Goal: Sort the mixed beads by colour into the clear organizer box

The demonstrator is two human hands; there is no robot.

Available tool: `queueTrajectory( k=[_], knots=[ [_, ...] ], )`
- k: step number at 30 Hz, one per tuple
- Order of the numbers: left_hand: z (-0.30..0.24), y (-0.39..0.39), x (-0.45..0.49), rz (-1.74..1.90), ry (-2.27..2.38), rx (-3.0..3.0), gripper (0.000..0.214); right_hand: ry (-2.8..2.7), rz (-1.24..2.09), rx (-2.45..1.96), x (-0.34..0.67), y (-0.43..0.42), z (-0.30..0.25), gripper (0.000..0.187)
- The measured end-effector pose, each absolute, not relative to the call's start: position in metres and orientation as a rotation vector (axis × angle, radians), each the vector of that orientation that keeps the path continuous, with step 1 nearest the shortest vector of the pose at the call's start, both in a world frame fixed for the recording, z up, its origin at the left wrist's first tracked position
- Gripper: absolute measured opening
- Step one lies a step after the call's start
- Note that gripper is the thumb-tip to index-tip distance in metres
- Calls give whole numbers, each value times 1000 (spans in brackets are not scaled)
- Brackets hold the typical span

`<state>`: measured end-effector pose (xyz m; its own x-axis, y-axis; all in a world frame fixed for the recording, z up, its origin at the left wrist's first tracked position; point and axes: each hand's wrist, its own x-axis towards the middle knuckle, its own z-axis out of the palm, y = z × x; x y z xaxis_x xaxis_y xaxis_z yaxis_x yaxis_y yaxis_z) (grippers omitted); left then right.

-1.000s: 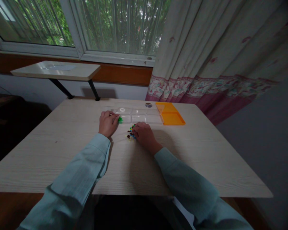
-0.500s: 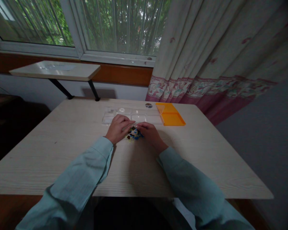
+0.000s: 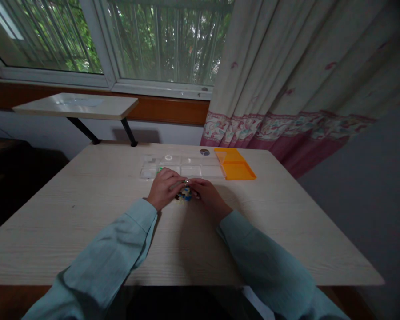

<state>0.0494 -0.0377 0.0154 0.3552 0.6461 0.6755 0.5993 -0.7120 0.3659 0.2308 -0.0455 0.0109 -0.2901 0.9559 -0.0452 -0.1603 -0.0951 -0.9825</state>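
A small pile of tiny pieces (image 3: 184,195), blue, dark, white and pale yellow, lies on the table between my hands. My left hand (image 3: 166,186) bends over its left side, thumb and fingers pressed together. From the right, my right hand (image 3: 206,193) pinches close to the left fingertips, just above the pile. Something small and pale shows where the fingertips meet, too small to name. Behind the hands lies a clear compartment tray (image 3: 191,170), and a bit of green shows in it beside my left knuckles.
An orange open case (image 3: 236,164) stands right of the tray. Behind it lies a small round dark disc (image 3: 204,152). A raised shelf (image 3: 96,111) on black legs stands at the back left. A curtain (image 3: 253,98) hangs behind the table.
The view has tilted up slightly, so the table sits lower. My fingertips have come closer together over the pile. The green bit in the tray has come into sight.
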Motion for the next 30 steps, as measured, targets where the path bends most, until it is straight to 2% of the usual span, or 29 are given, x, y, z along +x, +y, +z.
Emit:
queueTrajectory(
  k=[5,11,16,23,30],
  knots=[
    [15,-32,43,1326,1205,2560,20,-1376,1406,-1091,238,-41,12,36],
    [8,-11,15,1402,1605,2360,20,-1815,499,-1270,252,-30,5,18],
    [-3,2,-1,1397,1830,2263,23,-2174,99,-1406,244,-31,2,20],
    [-8,4,0,1342,1881,2277,24,-2337,-160,-1515,232,-36,11,20],
    [-14,6,0,1328,1830,2332,22,-2314,-139,-1536,232,-34,8,19]
  ],
)
